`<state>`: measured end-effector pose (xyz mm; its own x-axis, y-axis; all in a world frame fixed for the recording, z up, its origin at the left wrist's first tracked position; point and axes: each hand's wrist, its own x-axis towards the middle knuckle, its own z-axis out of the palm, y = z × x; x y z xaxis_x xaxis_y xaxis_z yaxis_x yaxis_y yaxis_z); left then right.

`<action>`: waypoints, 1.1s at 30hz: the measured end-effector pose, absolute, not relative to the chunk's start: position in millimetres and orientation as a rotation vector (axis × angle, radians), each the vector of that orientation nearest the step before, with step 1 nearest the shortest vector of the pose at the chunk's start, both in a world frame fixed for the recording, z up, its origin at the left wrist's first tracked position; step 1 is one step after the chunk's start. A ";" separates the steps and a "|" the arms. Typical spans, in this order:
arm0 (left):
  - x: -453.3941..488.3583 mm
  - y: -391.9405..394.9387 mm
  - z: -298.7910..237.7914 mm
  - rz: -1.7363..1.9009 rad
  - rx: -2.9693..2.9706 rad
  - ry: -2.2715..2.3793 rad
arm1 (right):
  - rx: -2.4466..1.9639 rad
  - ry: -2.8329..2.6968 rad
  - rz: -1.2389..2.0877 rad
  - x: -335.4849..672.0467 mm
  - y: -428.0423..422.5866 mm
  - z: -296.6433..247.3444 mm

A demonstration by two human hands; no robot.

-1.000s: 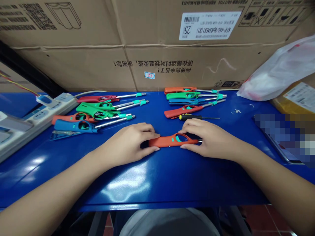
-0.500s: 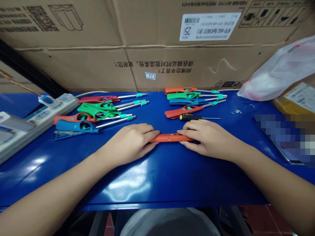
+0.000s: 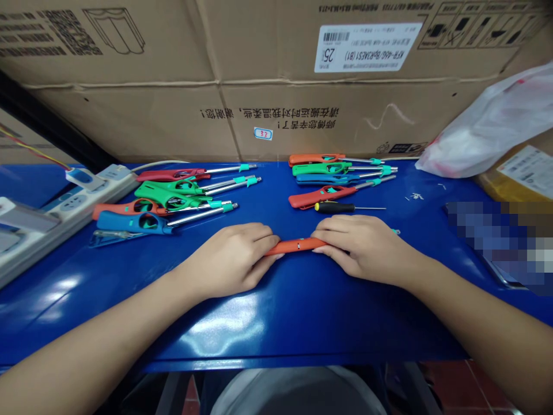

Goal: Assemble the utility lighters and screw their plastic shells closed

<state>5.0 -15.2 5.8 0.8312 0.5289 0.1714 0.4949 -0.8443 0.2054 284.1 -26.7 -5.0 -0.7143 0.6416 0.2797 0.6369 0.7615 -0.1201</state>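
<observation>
Between my two hands is an orange long-nosed lighter (image 3: 297,246), held crosswise a little above or on the blue table. My left hand (image 3: 237,253) pinches its left end between thumb and fingers. My right hand (image 3: 356,242) is closed around the right part and hides most of it; a small tip (image 3: 395,231) shows beyond the knuckles. Just behind my right hand lies a black and yellow screwdriver (image 3: 334,207). A red lighter (image 3: 322,197) rests beyond the screwdriver, and a blue lighter (image 3: 133,222) lies to the left of my left hand.
More lighters lie in two groups, with a green one (image 3: 166,188) at left and an orange one (image 3: 315,158) at right. Small screws (image 3: 416,196) are scattered at right. A power strip (image 3: 71,202) stands left, a cardboard box (image 3: 164,121) behind, a plastic bag (image 3: 484,127) at right.
The orange lighter has tilted slightly, its right end now higher in view. Both hands have shifted a little and keep their hold. A small tip now shows past my right hand.
</observation>
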 end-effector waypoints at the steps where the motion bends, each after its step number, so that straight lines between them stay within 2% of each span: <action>1: 4.3 -14.8 6.3 0.330 2.861 0.807 | -1.004 -2.640 0.050 285.5 -25.7 -4.9; 22: 4.8 -15.4 11.9 0.314 2.806 0.813 | -1.088 -2.636 0.164 288.0 -22.2 0.9; 27: 10.4 -17.1 8.7 0.458 2.165 0.954 | -1.056 -2.535 0.192 283.4 -22.2 -5.3; 30: 14.5 -14.8 3.6 0.456 1.486 0.990 | -0.957 -2.551 0.022 281.6 -22.9 -6.4; 33: 17.7 -11.1 -2.3 0.454 1.058 0.903 | -0.852 -2.569 -0.215 278.0 -22.7 -6.2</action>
<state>17.7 -11.1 -2.3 0.5742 0.7067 -0.4134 0.0896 0.4477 0.8897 278.0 -22.7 -6.2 -0.7223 0.5343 0.4391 0.5998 0.8000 0.0132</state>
